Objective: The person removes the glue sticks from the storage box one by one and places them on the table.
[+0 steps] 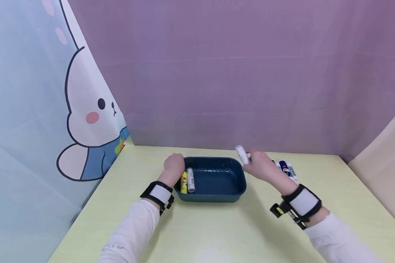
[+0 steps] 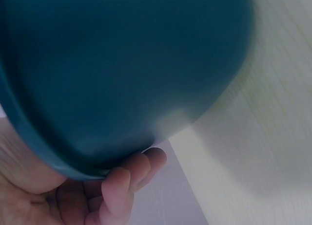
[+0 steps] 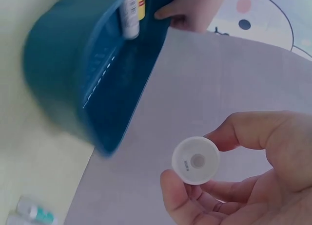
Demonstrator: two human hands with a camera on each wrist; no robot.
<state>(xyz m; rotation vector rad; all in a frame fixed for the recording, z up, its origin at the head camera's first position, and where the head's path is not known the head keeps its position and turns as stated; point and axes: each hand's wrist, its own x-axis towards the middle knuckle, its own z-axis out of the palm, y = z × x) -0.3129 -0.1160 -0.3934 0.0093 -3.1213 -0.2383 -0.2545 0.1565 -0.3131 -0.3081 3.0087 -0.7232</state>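
Observation:
My left hand (image 1: 174,166) grips the left end of a dark blue plastic bin (image 1: 210,198); in the left wrist view its fingers (image 2: 117,186) curl under the rim from outside, and the right wrist view shows the thumb inside. A yellow glue stick (image 1: 183,183) and a white glue stick (image 1: 190,180) lie side by side at the bin's left end. Just above the bin's right rim, my right hand (image 1: 259,166) pinches another white glue stick (image 1: 242,155) between thumb and fingers, tilted. Its round white base (image 3: 196,160) faces the right wrist camera.
Several more glue sticks (image 1: 285,169), dark blue and white, lie on the table (image 1: 210,230) right of the bin, partly hidden by my right arm. A purple cloth (image 1: 230,91) hangs behind the table, and a light blue one with a cartoon animal (image 1: 29,164) hangs at left.

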